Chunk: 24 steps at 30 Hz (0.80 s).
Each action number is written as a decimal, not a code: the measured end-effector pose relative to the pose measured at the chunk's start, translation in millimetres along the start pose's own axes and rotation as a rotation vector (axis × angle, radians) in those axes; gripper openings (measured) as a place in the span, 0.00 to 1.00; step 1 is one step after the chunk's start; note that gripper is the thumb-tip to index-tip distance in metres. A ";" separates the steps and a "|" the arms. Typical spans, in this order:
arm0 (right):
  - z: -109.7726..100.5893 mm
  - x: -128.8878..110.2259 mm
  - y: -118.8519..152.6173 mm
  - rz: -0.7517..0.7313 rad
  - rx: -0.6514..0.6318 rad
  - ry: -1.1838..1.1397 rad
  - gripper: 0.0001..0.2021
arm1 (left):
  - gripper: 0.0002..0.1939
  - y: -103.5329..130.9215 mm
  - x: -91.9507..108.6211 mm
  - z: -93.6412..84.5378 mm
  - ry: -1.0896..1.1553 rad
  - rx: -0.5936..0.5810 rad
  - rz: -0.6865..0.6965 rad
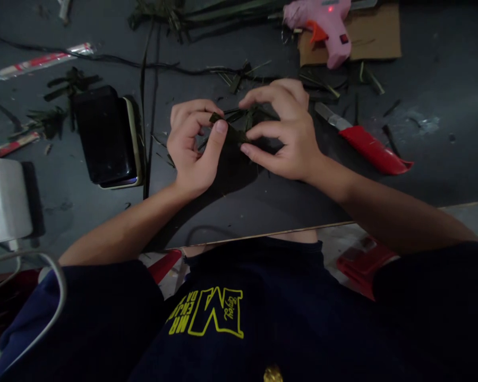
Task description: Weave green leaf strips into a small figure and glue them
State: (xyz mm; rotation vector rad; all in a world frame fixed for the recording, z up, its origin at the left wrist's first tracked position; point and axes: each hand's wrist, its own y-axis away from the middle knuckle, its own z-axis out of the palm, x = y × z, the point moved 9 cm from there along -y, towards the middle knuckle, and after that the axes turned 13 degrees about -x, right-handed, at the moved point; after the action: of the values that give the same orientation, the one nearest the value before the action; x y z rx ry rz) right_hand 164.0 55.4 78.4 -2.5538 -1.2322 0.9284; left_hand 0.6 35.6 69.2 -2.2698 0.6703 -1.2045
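Note:
Both hands hold a dark green leaf strip, folded or woven with thin strands, just above the grey table. My left hand pinches its left end between thumb and fingers. At the other end, my right hand has its thumb and a finger pressed on the strip, while its other fingers arch over the strands. Dim light hides the details of the folds. Close to my right hand lies a knife with a red-wrapped handle, its blade pointing up and left.
A pink glue gun with a lit red light rests on cardboard. Black phone, white charger with cable, and red-and-white packet lie left. Leaf scraps and a black cord cross the table.

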 end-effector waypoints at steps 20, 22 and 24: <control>-2.0 14.2 -1.4 0.073 0.019 -0.201 0.06 | 0.15 0.5 -1.0 -1.9 -0.081 -0.012 -0.022; -5.0 12.7 -1.6 0.084 0.059 -0.208 0.04 | 0.15 -0.4 0.1 0.2 -0.123 -0.069 -0.046; -7.4 11.8 -1.8 0.086 0.096 -0.205 0.01 | 0.18 -1.3 -2.2 4.1 -0.152 -0.148 -0.103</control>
State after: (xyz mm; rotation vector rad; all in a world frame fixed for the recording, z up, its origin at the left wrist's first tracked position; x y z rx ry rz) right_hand 172.7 66.3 79.5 -2.5050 -1.1030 1.2628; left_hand 3.3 38.7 66.6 -2.5171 0.6097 -1.0446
